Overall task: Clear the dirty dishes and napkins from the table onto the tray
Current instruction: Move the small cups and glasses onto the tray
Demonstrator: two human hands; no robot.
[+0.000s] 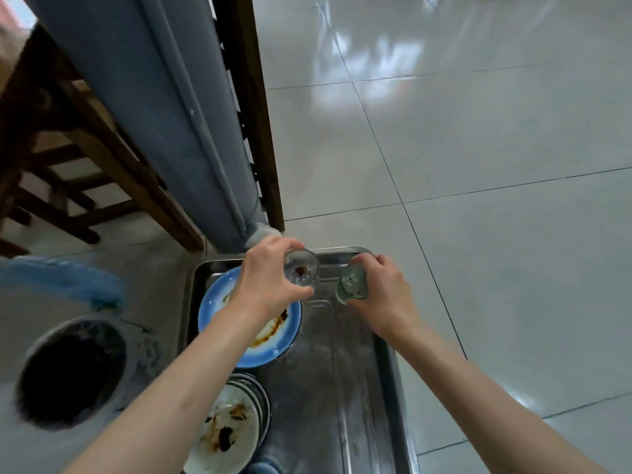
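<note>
A steel tray (pixel 345 381) lies below me. My left hand (pixel 268 271) grips a clear glass (pixel 301 271) with a brown dreg, held over the tray's far end. My right hand (pixel 383 285) grips a small pale green cup (pixel 352 285) at the tray's far right corner. On the tray's left side sits a blue plate (pixel 273 340) smeared with brown sauce, partly under my left forearm. Nearer me stands a stack of white dirty plates (pixel 229 432).
A bin lined with a dark bag (pixel 71 371) stands left of the tray, blue cloth (pixel 65 278) behind it. A table with a grey-blue cloth (pixel 164 107) and a wooden chair (pixel 68 159) lie beyond. Glossy tiled floor (pixel 496 165) spreads to the right.
</note>
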